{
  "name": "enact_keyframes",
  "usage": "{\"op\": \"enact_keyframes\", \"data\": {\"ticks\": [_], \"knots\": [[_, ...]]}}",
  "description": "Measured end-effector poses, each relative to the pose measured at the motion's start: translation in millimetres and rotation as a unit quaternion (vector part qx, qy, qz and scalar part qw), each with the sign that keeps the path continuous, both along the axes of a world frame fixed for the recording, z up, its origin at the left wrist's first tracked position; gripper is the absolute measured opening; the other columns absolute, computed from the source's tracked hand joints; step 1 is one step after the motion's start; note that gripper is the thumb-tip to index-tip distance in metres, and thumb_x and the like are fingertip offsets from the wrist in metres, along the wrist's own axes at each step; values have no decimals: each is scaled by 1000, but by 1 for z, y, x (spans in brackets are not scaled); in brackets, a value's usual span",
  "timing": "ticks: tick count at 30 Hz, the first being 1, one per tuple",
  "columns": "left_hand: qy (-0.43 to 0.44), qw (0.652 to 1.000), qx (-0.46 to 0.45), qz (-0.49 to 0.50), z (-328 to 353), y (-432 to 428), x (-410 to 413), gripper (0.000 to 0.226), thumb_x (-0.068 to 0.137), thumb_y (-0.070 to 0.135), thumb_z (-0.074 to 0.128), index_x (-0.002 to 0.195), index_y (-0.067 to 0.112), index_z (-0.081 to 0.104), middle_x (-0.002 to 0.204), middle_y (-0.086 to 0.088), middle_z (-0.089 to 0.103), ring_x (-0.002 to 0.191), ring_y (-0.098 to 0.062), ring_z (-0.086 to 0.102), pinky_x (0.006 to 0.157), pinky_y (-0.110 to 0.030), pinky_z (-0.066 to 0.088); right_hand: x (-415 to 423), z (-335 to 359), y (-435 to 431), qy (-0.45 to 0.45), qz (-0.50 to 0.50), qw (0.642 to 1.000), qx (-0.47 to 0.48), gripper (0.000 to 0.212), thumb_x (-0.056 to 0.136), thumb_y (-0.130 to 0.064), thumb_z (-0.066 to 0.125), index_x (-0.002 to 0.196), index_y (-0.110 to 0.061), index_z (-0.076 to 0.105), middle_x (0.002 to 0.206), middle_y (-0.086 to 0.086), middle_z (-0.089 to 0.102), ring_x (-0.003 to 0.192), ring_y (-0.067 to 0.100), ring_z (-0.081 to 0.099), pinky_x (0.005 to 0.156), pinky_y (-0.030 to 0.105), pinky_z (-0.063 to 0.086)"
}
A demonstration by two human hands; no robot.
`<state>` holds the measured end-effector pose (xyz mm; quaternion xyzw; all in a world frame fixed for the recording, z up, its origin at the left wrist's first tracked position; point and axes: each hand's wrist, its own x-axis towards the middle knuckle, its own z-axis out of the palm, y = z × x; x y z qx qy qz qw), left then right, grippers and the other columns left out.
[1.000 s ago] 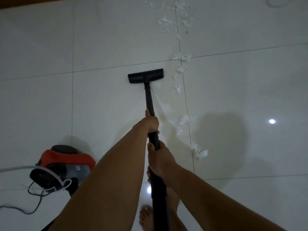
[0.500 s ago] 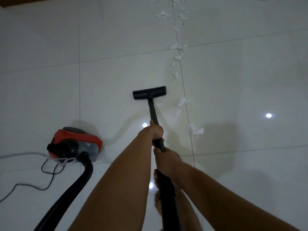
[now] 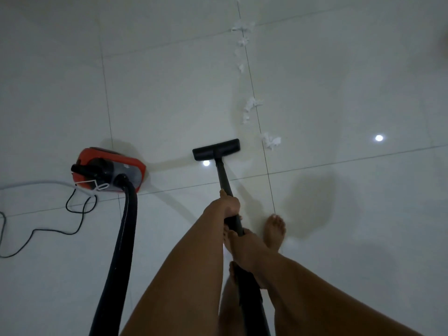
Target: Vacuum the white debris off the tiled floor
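Note:
Both hands grip the black vacuum wand (image 3: 224,177). My left hand (image 3: 226,204) holds it higher up the tube, and my right hand (image 3: 243,243) holds it lower, nearer my body. The black floor nozzle (image 3: 216,149) rests flat on the white tiled floor (image 3: 169,93). Scraps of white debris lie along a grout line to the nozzle's right: one clump (image 3: 271,141) just right of it, another (image 3: 251,109) farther away, and several more (image 3: 241,32) at the far end.
The red and grey vacuum body (image 3: 109,169) sits left of the nozzle, its thick black hose (image 3: 121,238) running back toward me. A thin black power cord (image 3: 48,230) loops across the floor at the left. My bare foot (image 3: 274,232) stands right of the wand.
The nozzle has been pulled back toward me along the left side of the debris line. The view has tilted down, bringing the vacuum body, hose and my foot into view.

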<state>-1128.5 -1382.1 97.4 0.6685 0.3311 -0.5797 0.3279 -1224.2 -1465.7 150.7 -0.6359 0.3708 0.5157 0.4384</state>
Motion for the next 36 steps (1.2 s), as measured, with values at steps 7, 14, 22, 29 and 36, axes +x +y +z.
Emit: {"op": "enact_keyframes", "data": {"ticks": [7,14,22,29,36], "knots": [[-38,998,11,-40,17,-38,-59,60,112,30,29,165,24,0,89,-3,51,76,-13,54,62,-28,47,-54,61,-19,-67,-26,997,-24,34,102,-37,44,132,-27,55,100,-2,69,86,17,69,80,29,59],[-30,999,-17,-31,-47,-120,-121,77,108,42,38,160,34,-19,142,-20,56,109,-28,61,95,-42,49,-95,63,-101,-49,-24,998,-34,39,109,-25,40,146,-12,41,124,4,54,105,22,54,68,11,35],[-13,996,-57,-69,6,-183,-126,68,111,21,28,163,21,-16,128,-15,60,82,-19,58,69,-30,53,-118,47,-155,-11,7,998,-56,51,99,-43,41,148,-27,43,129,14,64,92,26,71,74,34,58],[-37,997,-56,-33,6,-202,-118,70,111,21,28,161,26,-20,113,-9,53,73,-13,56,54,-26,46,-115,40,-183,-6,-27,999,-43,42,106,-37,37,144,-24,45,106,10,70,58,16,66,38,18,45],[-43,997,-59,22,-11,-208,-105,68,112,28,28,161,32,-18,108,-13,63,77,-16,61,73,-33,55,-104,29,-182,-31,10,998,-56,39,103,-41,38,135,-22,51,126,14,64,95,28,72,75,34,62]]}}
